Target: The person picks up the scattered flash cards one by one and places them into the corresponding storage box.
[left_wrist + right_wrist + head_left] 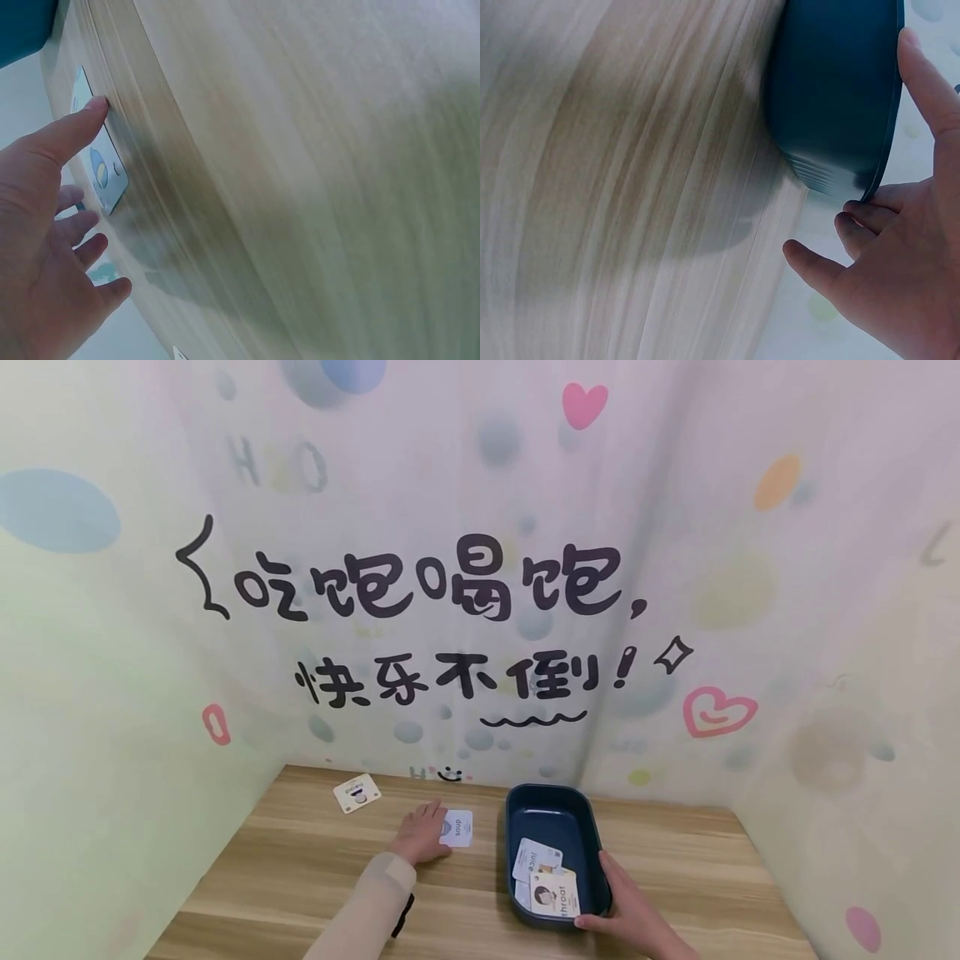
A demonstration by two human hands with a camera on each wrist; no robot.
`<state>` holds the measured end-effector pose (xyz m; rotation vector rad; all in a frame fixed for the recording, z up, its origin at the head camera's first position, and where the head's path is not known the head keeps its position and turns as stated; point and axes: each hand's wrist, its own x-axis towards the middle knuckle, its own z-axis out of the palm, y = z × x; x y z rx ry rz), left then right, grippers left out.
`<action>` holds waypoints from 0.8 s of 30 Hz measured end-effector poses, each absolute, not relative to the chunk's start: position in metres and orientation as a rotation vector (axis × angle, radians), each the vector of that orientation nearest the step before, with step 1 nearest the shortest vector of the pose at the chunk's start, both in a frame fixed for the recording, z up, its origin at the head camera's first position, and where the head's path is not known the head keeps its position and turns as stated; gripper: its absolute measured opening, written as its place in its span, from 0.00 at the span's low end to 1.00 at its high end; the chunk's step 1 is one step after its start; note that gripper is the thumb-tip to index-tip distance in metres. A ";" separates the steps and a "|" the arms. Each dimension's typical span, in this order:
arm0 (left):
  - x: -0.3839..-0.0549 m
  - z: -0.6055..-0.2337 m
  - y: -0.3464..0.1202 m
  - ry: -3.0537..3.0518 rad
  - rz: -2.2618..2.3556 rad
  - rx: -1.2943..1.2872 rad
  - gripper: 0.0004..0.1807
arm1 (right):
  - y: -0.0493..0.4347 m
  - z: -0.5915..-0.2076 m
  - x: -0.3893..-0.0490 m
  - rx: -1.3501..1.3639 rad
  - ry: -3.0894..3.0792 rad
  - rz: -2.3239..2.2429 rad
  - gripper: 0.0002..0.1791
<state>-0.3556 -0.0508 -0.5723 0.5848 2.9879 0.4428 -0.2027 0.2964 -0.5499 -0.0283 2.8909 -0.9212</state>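
My left hand (423, 835) is at the left end of a white soup card (462, 828) lying on the table. In the left wrist view its thumb (79, 124) reaches over the card (112, 184), and the other fingers are loosely spread beside it. My right hand (626, 906) holds a dark blue plastic box (592, 827) across its near right corner. The right wrist view has the thumb on the rim and fingertips touching the rim further along. Inside the box lie a juice card (534, 857) and a throat card (553, 896), overlapping.
A head card (357, 793) lies at the table's back left. The wood-grain table (285, 877) meets a printed curtain wall (450, 743) at the back, with pale walls on both sides. A black strap (403, 917) shows by the left sleeve (367, 902).
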 end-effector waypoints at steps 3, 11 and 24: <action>-0.356 -0.571 -0.053 2.985 0.436 0.563 0.39 | 0.296 -0.551 -0.203 -0.024 2.890 -0.915 0.65; -0.350 -0.565 -0.056 3.020 0.447 0.616 0.40 | 0.296 -0.551 -0.203 -0.024 2.898 -0.909 0.65; -0.353 -0.553 -0.042 3.113 0.502 0.692 0.37 | 0.296 -0.551 -0.203 -0.028 2.890 -0.919 0.65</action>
